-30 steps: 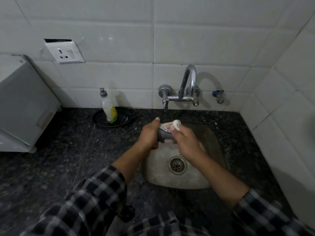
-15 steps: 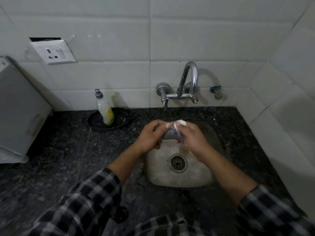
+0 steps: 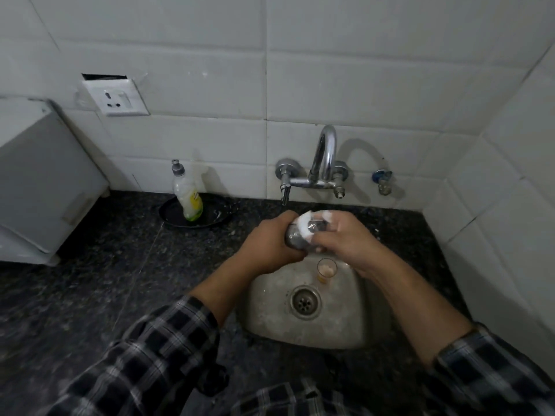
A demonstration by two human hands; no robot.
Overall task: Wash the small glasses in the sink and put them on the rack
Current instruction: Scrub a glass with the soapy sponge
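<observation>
Above the single sink, the left hand grips one small glass between both hands, the right hand clasps one white sponge against it, and a second glass stands upright just beneath the right hand.

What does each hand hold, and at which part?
Left hand grips the small clear glass around its body; right hand holds a white soapy sponge against it.

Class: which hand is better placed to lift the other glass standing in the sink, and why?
Probably the right hand: it is nearer the second glass, holding only the sponge, while the left hand grips the soapy glass.
</observation>
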